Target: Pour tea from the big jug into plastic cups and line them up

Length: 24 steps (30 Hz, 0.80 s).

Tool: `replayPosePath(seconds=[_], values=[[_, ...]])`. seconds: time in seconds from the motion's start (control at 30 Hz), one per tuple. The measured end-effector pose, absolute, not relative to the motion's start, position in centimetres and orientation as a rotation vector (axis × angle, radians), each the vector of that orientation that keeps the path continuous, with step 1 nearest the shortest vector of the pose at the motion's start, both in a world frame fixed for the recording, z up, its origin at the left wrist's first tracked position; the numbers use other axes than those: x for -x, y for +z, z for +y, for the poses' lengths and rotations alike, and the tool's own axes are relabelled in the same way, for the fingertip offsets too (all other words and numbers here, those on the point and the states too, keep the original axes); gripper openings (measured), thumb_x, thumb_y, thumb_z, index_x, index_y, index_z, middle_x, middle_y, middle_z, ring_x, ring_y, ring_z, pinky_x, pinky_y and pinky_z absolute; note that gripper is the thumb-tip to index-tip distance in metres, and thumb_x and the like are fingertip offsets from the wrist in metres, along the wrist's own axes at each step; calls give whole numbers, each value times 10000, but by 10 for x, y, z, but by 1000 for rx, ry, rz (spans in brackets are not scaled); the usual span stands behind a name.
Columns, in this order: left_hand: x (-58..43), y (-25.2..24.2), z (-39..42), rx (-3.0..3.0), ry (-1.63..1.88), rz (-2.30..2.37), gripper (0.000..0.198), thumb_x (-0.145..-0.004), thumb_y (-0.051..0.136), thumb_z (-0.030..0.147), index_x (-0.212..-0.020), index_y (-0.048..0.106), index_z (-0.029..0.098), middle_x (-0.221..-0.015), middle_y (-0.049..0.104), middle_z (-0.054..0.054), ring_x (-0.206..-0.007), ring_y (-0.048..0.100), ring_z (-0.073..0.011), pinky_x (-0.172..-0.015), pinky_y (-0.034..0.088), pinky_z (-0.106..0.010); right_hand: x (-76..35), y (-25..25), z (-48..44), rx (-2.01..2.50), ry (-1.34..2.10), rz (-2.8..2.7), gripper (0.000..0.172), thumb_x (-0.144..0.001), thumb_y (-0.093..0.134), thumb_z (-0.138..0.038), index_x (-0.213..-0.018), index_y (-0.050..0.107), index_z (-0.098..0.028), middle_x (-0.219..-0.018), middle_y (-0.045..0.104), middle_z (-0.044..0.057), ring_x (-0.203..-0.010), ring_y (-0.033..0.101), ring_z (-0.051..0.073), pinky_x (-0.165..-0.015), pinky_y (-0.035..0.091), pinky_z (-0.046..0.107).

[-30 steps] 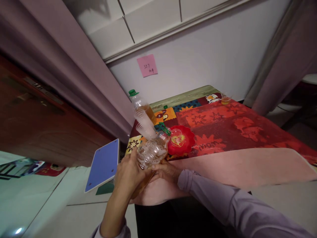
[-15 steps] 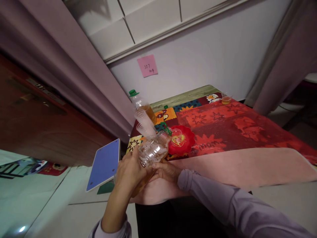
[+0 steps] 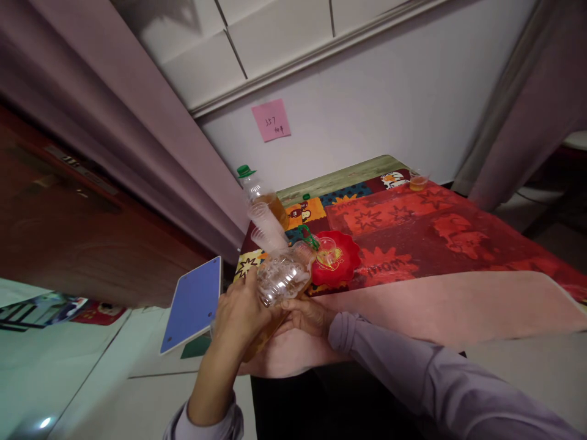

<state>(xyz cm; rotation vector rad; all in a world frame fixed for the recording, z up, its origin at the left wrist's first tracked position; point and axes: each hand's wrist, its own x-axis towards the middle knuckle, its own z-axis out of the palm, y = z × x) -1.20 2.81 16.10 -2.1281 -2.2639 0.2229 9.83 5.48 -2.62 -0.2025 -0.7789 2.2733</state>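
Both hands on the clear plastic bottle (image 3: pixel 284 278), amber liquid inside, tilted over the table (image 3: pixel 394 232)'s near left corner. Left hand (image 3: pixel 241 315): fingers curled on its left side, part closed. Right hand (image 3: pixel 305 315): fingers closed against its near right side. Neck points at the clear cup (image 3: pixel 326 250) in the red scalloped plate (image 3: pixel 346 263), near left edge.

Progress: looks midway. Bottle seems uncapped; a loose green cap (image 3: pixel 306 197) lies toward the back edge. One filled cup (image 3: pixel 417 183) sits at the far right corner. Cup in plate: fill level unclear, so probably not finished. Untouched: stacked cups (image 3: pixel 268 229) along left edge, green-capped bottle (image 3: pixel 277 211) behind, far left corner.
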Motion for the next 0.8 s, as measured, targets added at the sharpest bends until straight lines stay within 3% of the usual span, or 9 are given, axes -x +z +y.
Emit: replayPosePath(seconds=[0.23, 0.8], values=[[9, 165, 28, 2117, 255, -2285, 836, -869, 767, 610, -1521, 498, 161, -1322, 740, -234, -1250, 729, -432, -981, 557, -482, -98, -27, 55, 201, 2267, -771, 638, -812, 883, -449, -1346, 630, -209, -1249, 786, 128, -1223, 744, 352, -1042, 598, 643], [7, 167, 28, 2111, 272, -2315, 801, -878, 775, 573, -1501, 505, 149, -1347, 731, -247, -1270, 721, -449, -981, 557, -487, -97, -31, 56, 200, 2268, -771, 654, -789, 900, -456, -1335, 645, -202, -1236, 795, 126, -1121, 781, 329, -981, 629, 583]])
